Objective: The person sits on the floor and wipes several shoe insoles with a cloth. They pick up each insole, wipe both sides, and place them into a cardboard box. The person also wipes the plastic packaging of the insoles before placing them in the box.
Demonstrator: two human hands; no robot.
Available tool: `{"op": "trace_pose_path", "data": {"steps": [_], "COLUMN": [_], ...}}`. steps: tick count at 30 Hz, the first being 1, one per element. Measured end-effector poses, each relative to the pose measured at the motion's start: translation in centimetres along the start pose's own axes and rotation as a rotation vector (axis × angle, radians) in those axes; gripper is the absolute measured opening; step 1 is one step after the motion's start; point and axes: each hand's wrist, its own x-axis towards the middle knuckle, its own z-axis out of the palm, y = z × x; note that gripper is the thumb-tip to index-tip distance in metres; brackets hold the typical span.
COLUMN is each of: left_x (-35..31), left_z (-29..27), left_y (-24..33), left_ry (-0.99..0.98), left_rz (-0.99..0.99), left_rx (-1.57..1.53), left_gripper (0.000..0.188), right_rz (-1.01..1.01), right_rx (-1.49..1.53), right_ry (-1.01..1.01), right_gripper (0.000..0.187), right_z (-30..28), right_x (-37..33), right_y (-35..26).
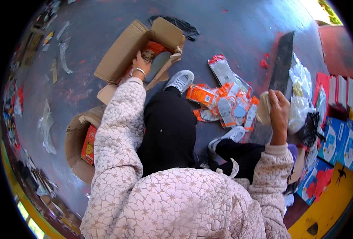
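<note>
My left hand (140, 65), with a bangle at its wrist, reaches into an open cardboard box (118, 49) on the floor ahead of me. Its fingers close at an orange packet (154, 47) inside; the fingertips are partly hidden. Beside that packet lies a flat grey, sole-shaped piece (159, 63). On my right, my right hand (279, 109) is closed around a pale beige, rounded thing (264, 113) whose kind I cannot make out. Between my hands, several orange-edged clear packets of insoles (226, 107) lie in a loose heap by my shoes.
A second cardboard box (79, 137) with a red pack (89, 145) stands at my left. A long dark strip (283, 59) and clear plastic wrapping (300, 95) lie on the right. Blue printed boxes (339, 139) sit farther right. Plastic scraps (47, 127) litter the left floor.
</note>
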Motion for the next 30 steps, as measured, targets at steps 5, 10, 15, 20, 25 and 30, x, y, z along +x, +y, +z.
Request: {"op": "trace_pose_path", "data": {"steps": [5,10,15,20,25,30], "left_x": [-4.4,-4.6,-2.5,-0.1,-1.9,-7.7], "left_z": [-2.0,0.0,2.4,3.1,-3.6,-13.4], "left_y": [0.2,-2.7,-2.0,-9.1,-1.6,9.3], "left_ry": [-0.268,-0.311,-0.260,-0.352,-0.583,-0.441], "left_rz": [-0.143,-0.121,-0.113,0.202,-0.204,0.243], "left_rx": [0.135,0.242,0.264,0.310,0.141,-0.261], "left_gripper": [0.065,0.048,0.041,0.025,0.024,0.018], "right_rz": [0.027,-0.002,-0.022,-0.094,0.472,0.591], "right_rx": [0.013,-0.015,0.011,-0.159,0.241,0.290], "right_ry": [0.006,0.007,0.048,0.102,0.086,0.141], "right_gripper": [0.023,0.023,0.023,0.030,0.030,0.016], "right_z": [-0.6,-0.3,-1.2,-2.0,-4.3,-1.7], "right_x": [-0.4,-0.8,-0.1,2.3,5.4,4.3], "right_y": [0.0,-0.3,0.8,2.6,9.6,20.5]}}
